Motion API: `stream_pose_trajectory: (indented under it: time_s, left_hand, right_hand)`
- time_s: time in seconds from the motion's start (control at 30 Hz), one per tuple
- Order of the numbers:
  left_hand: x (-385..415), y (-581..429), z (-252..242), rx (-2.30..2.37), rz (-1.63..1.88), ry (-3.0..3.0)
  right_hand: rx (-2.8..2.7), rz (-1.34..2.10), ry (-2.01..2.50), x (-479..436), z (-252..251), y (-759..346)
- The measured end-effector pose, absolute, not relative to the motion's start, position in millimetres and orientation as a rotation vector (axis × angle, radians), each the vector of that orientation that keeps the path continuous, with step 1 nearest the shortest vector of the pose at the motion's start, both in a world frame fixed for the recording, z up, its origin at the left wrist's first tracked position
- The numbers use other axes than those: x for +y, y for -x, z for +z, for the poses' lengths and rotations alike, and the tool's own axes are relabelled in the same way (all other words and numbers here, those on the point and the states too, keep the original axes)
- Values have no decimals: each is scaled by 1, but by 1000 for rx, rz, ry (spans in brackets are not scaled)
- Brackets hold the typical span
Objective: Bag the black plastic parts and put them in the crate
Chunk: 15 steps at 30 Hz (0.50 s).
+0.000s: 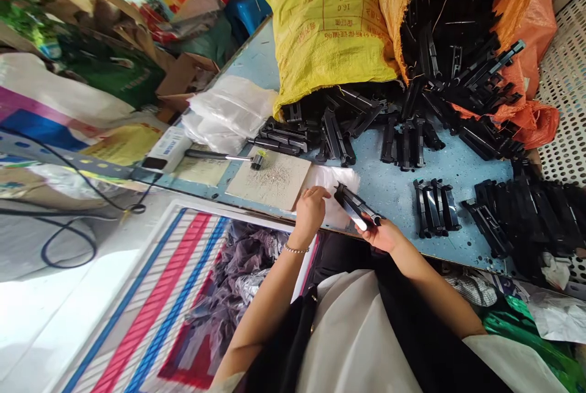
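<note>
My right hand grips a long black plastic part and holds it tilted just above the blue table. My left hand rests with curled fingers on a white sheet next to the part's far end; what its fingertips pinch is too small to make out. A bracelet circles the left wrist. A beige card strewn with tiny pieces lies just left of that hand.
Heaps of black parts spill from a yellow sack and an orange sack. A small row of black parts stands to the right. A white plastic bag, a striped bag and cables lie to the left.
</note>
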<state>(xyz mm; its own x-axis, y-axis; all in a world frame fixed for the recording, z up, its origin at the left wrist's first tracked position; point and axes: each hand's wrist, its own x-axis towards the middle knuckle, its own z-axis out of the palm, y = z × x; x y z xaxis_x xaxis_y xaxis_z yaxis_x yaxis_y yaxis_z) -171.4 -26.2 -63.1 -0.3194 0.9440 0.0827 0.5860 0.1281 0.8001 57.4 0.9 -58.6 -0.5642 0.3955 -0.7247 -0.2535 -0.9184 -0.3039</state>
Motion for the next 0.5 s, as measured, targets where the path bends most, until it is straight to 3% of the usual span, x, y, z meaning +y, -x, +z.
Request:
stream_pose_trajectory:
  time_s: [0.1,0.23,0.5]
  left_hand:
    - [-32,177,-59,2029,939,-1754]
    - [-46,159,-40,1842,1048,-1875]
    - [-82,115,-13,1295,959,-2123]
  right_hand:
    - [-152,2586,1164,5,-58,-54]
    - [-170,2752,1020,3,-61,-46]
    - [-1303,1924,1136,-16,-45,-40]
